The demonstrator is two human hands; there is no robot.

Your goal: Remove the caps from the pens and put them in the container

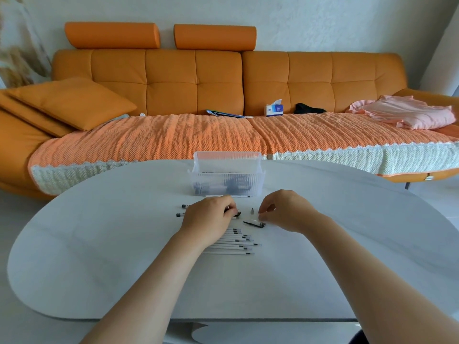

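Left hand [208, 216] grip clamped on pen [236, 214]; right hand [282, 210] grip curled, cannot tell if holding. Container [227, 186] holds dark pieces; cap [255, 223] loose on surface [99, 244]; pen row [236, 242] waiting, likely midway.

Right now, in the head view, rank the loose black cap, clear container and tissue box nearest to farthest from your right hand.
1. Loose black cap, on the table beside the right hand.
2. Clear container, farther back, toward the left.
3. Tissue box, on the sofa behind the table.
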